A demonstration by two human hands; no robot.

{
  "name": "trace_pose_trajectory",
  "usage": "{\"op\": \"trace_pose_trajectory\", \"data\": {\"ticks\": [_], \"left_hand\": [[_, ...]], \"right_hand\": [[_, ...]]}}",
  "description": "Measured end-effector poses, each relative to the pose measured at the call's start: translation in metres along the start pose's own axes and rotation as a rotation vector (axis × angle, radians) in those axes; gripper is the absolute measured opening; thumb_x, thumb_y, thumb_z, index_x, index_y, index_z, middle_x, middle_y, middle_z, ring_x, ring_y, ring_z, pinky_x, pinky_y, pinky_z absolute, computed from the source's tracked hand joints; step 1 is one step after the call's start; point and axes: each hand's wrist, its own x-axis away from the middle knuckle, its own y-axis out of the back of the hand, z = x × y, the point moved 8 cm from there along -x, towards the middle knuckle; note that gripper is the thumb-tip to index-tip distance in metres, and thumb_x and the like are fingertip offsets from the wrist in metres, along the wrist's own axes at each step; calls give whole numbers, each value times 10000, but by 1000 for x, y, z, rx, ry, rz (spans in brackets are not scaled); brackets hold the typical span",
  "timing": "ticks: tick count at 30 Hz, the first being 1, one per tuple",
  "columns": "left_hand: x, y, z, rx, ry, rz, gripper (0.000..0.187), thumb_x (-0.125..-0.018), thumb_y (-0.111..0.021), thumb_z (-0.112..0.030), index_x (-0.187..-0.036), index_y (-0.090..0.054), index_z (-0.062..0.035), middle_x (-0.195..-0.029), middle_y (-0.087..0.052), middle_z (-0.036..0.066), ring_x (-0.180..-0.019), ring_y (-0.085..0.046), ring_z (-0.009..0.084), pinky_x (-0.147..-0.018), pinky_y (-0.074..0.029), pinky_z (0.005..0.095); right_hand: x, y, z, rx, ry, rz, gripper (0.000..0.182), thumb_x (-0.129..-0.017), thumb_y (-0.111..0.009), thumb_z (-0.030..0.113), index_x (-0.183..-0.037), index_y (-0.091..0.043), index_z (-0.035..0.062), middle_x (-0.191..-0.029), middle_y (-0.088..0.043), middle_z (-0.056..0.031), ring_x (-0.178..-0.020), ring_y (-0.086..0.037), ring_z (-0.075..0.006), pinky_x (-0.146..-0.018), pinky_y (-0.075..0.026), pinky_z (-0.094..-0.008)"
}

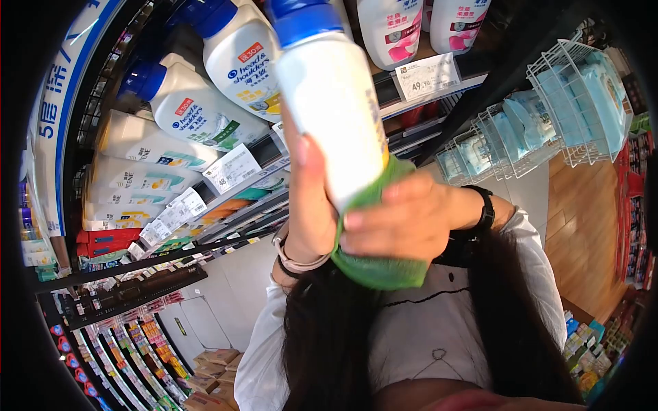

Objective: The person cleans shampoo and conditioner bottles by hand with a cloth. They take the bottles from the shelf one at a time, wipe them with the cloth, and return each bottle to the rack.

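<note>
A white shampoo bottle [336, 103] with a blue cap is held up in front of the shelf, tilted and slightly blurred. My left hand [310, 198] is closed around its left side, with the fingers mostly hidden behind it. A green cloth [384, 268] wraps the lower end of the bottle. My right hand [404, 219] is closed on this cloth and presses it to the bottle; its fingers are smeared by motion. Close behind stand Head & Shoulders bottles [205, 113] with blue caps.
Price tags [428, 77] line the shelf edge. Pantene bottles [147, 140] lie to the left. Wire baskets [572, 89] with light blue packs hang at the right. Lower left are a rack of small goods [130, 349] and cardboard boxes [216, 363]. Wooden flooring [582, 240] shows at right.
</note>
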Motion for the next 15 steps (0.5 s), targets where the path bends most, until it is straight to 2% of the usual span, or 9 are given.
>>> {"op": "trace_pose_trajectory", "data": {"ticks": [2, 3, 4, 6, 9, 12, 13, 14, 15], "left_hand": [[5, -17, 5, 31, 64, 138, 651, -845, -404, -508, -1285, -262, -49, -1155, -447, 116, -978, -490, 195, -819, -427, 316], [8, -23, 8, 43, 88, 183, 616, -867, -404, -468, -1295, -235, -59, -1179, -427, 103, -1012, -475, 175, -846, -416, 299], [10, -26, 13, 48, 121, 230, 620, -862, -402, -480, -1286, -250, -54, -1161, -436, 105, -995, -481, 179, -835, -419, 301], [10, -30, 19, 81, 154, 247, 631, -850, -398, -505, -1266, -280, -45, -1127, -454, 111, -961, -493, 189, -814, -425, 306], [8, -30, 17, 231, 196, 222, 654, -833, -391, -542, -1236, -326, -31, -1075, -482, 118, -910, -511, 202, -783, -435, 313], [6, -29, 13, 595, 300, 184, 685, -817, -385, -579, -1207, -371, -17, -1023, -510, 126, -859, -530, 216, -751, -444, 321], [5, -26, 10, 640, 295, 147, 697, -811, -383, -592, -1197, -386, -12, -1005, -519, 129, -843, -536, 221, -741, -447, 323], [4, -22, 4, 607, 254, 83, 709, -805, -381, -604, -1187, -401, -7, -988, -529, 131, -826, -542, 226, -730, -450, 326], [1, -21, -4, 488, 170, 9, 722, -800, -379, -617, -1177, -416, -2, -971, -538, 134, -809, -548, 230, -720, -453, 328]], "right_hand": [[-12, 9, -25, 35, -206, 69, 432, -809, -370, 352, -853, -609, -5, -950, -592, -110, -1061, -514, -295, -925, -328, -424], [-17, 15, -34, -26, -261, 74, 389, -768, -408, 305, -893, -589, -16, -975, -579, -119, -1091, -489, -307, -926, -325, -437], [-21, 21, -42, -86, -317, 76, 373, -727, -446, 257, -934, -569, -27, -1001, -567, -129, -1120, -464, -318, -928, -322, -450], [-27, 25, -53, 72, -412, 13, 405, -765, -397, 253, -1012, -593, -1, -1087, -561, -142, -1164, -409, -344, -997, -233, -442], [-29, 23, -61, 51, -431, 23, 432, -751, -371, 240, -1031, -579, -16, -1127, -536, -168, -1191, -368, -372, -1006, -220, -452], [-17, 5, -54, -153, -450, 90, 439, -751, -362, 250, -1027, -583, -10, -1133, -534, -166, -1207, -352, -357, -1017, -207, -445], [-13, 1, -46, -258, -408, 110, 415, -810, -386, 285, -1080, -554, 18, -1173, -510, -124, -1213, -366, -297, -1037, -182, -448], [-6, -5, -33, -203, -334, 158, 408, -854, -382, 308, -1101, -554, 33, -1172, -522, -109, -1210, -373, -281, -1040, -178, -437], [-1, -3, -20, -197, -270, 96, 375, -856, -410, 293, -1102, -559, 53, -1168, -531, -92, -1200, -388, -267, -1038, -187, -433]]}}
